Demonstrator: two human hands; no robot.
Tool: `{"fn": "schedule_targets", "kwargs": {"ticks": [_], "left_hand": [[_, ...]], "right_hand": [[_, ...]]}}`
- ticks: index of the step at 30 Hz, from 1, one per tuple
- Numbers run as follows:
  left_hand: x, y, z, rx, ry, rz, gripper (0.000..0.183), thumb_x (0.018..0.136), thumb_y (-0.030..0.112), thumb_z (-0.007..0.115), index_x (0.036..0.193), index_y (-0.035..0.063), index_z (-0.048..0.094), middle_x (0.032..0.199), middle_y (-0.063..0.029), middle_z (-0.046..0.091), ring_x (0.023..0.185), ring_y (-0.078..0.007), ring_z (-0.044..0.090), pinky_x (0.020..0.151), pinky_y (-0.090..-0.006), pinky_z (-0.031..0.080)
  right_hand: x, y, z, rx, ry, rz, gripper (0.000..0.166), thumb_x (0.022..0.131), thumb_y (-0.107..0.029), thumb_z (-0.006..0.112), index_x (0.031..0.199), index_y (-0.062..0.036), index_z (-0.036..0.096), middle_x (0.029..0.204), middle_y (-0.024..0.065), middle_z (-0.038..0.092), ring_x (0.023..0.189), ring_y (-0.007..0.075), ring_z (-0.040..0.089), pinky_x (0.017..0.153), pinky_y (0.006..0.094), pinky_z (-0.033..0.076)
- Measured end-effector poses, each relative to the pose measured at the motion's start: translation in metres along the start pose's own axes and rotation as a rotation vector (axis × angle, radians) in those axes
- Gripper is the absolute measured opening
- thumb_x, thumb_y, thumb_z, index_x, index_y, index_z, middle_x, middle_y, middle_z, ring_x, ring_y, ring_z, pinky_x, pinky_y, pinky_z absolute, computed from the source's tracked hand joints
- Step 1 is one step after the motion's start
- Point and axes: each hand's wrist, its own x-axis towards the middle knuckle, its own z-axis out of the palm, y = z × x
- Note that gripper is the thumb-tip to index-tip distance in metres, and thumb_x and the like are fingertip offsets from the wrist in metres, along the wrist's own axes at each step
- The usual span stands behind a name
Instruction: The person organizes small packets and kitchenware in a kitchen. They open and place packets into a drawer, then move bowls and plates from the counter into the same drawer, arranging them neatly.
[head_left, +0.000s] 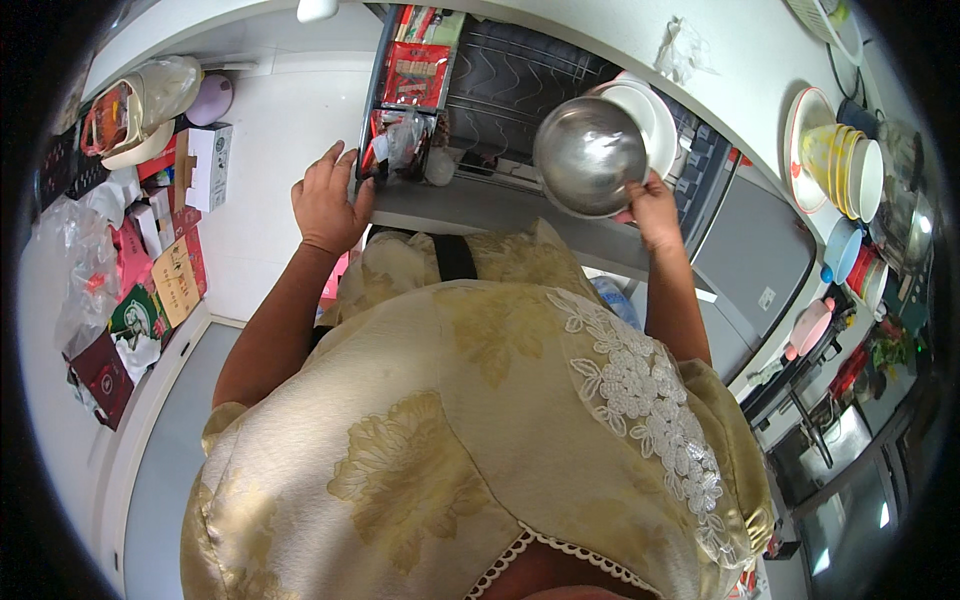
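Observation:
My right hand (652, 214) grips the rim of a stainless steel bowl (585, 150) above the right part of a pulled-out drawer (480, 199). White dishes (649, 112) are partly hidden behind the bowl. My left hand (326, 199) is at the drawer's front left corner, fingers apart and holding nothing; its thumb appears to touch the edge. Dark wire racks (502, 82) line the drawer's middle. Along its left side lie red food packets (416, 75) and a clear plastic bag (405, 139).
The white countertop (600, 30) overhangs the drawer and carries a crumpled plastic bag (682, 52). To the right stand a large plate (802, 180), stacked yellow bowls (840, 169), a blue bowl (844, 244) and a pink pan (811, 328). Boxes and bags (176, 277) crowd the left.

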Motion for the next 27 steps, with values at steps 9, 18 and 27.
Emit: {"fn": "schedule_targets", "kwargs": {"ticks": [9, 18, 27], "left_hand": [[0.001, 0.0, 0.0, 0.007, 0.005, 0.015, 0.044, 0.08, 0.03, 0.058, 0.119, 0.0114, 0.051, 0.126, -0.0097, 0.049, 0.11, -0.0246, 0.049, 0.084, -0.0392, 0.037], [0.003, 0.001, 0.001, 0.015, 0.019, 0.018, 0.043, 0.077, 0.032, 0.058, 0.116, 0.013, 0.053, 0.125, -0.0067, 0.05, 0.108, -0.022, 0.049, 0.082, -0.0385, 0.035], [0.002, 0.002, 0.001, 0.004, 0.023, 0.019, 0.042, 0.078, 0.032, 0.057, 0.116, 0.0132, 0.053, 0.125, -0.0067, 0.05, 0.108, -0.0219, 0.049, 0.082, -0.0387, 0.035]], "right_hand": [[0.043, 0.023, 0.089, -0.603, -0.111, -0.261, 0.031, 0.078, -0.015, 0.053, 0.104, 0.0024, 0.051, 0.092, 0.0281, 0.059, 0.088, 0.0444, 0.056, 0.076, 0.0481, 0.045], [0.075, 0.056, 0.106, -0.51, -0.137, -0.075, 0.037, 0.085, -0.028, 0.052, 0.103, 0.004, 0.053, 0.099, 0.0276, 0.058, 0.093, 0.0408, 0.057, 0.08, 0.0477, 0.045], [0.037, 0.009, 0.037, -0.205, -0.114, 0.152, 0.044, 0.086, -0.042, 0.054, 0.098, 0.001, 0.055, 0.08, 0.0083, 0.061, 0.056, 0.0172, 0.061, 0.047, 0.0276, 0.048]]}}
